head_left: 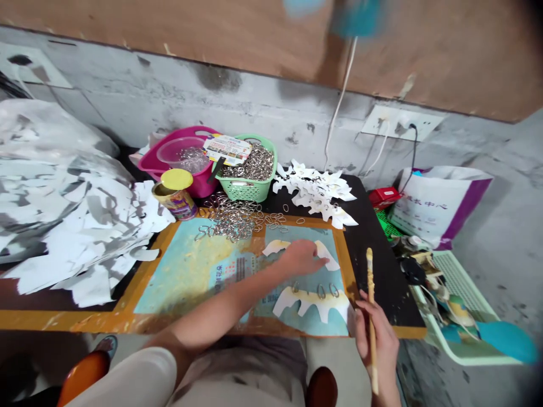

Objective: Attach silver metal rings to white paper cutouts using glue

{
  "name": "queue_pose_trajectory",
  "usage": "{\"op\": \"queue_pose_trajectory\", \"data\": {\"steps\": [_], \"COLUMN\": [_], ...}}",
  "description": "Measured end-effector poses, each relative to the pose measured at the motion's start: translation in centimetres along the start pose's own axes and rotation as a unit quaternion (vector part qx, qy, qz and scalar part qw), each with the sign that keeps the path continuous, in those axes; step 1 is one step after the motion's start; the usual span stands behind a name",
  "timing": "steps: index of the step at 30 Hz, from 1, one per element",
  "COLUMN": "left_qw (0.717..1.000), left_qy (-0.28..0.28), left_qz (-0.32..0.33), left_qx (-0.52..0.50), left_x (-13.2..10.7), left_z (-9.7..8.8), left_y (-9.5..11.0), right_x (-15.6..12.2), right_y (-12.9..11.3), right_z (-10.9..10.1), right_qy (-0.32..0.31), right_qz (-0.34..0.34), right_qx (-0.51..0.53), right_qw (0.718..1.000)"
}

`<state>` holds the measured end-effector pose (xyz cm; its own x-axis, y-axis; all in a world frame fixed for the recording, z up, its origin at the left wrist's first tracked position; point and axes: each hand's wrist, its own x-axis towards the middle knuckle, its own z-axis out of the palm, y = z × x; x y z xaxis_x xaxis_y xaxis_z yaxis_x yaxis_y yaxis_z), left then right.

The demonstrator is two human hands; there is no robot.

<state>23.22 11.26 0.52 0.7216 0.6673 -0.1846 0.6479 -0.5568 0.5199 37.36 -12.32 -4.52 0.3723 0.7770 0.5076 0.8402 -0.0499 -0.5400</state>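
Observation:
My left hand [302,257] reaches over the blue work sheet, its fingers bent down onto a white scalloped cutout [328,255] with yellowish glue along its edge. Whatever its fingertips hold is hidden. Closer to me, another white scalloped cutout [311,304] lies flat, with several oval metal rings [321,291] at its glued upper edge. At the table's front right, my right hand [377,328] grips a wooden-handled brush [371,316], bristles up and coated in yellowish glue. A heap of oval metal rings [235,217] is spread beyond the sheet.
Green [246,189] and pink [169,150] baskets of metal parts stand at the back, beside an open tin [180,200]. White cutouts [318,189] are piled back right, paper scraps [97,226] at left. A pale green basket [470,282] sits off the table's right edge.

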Motion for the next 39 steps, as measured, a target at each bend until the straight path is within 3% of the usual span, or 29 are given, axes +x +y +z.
{"op": "queue_pose_trajectory", "data": {"steps": [5,10,20,25,28,33,39], "left_qw": [0.99,0.989,0.984,0.984,0.986,0.991,0.998], "left_qy": [0.097,0.084,0.063,0.057,0.048,0.036,0.03], "left_qz": [-0.074,-0.064,-0.079,-0.063,-0.055,-0.054,-0.049], "left_qx": [0.07,0.107,0.149,0.154,0.147,0.114,0.024], "left_x": [0.5,0.6,1.1,0.9,0.5,0.0,0.6], "left_z": [-3.3,-4.3,-4.6,-5.0,-5.2,-5.6,-6.4], "left_y": [-5.9,-9.2,-9.0,-8.6,-8.4,-8.7,-10.0], "right_x": [0.3,1.1,1.6,3.7,6.1,9.6,10.4], "right_y": [0.1,-0.5,-1.1,-1.0,-0.8,-0.5,-0.1], "right_z": [0.1,0.4,0.4,0.9,2.1,4.2,4.9], "right_qy": [-0.005,0.001,-0.007,-0.031,-0.064,-0.168,-0.199], "right_qz": [-0.007,-0.023,-0.02,0.017,0.032,-0.002,0.003], "right_qx": [0.004,0.002,-0.007,-0.027,-0.049,-0.099,-0.11], "right_qw": [1.0,1.0,1.0,0.999,0.996,0.981,0.974]}}
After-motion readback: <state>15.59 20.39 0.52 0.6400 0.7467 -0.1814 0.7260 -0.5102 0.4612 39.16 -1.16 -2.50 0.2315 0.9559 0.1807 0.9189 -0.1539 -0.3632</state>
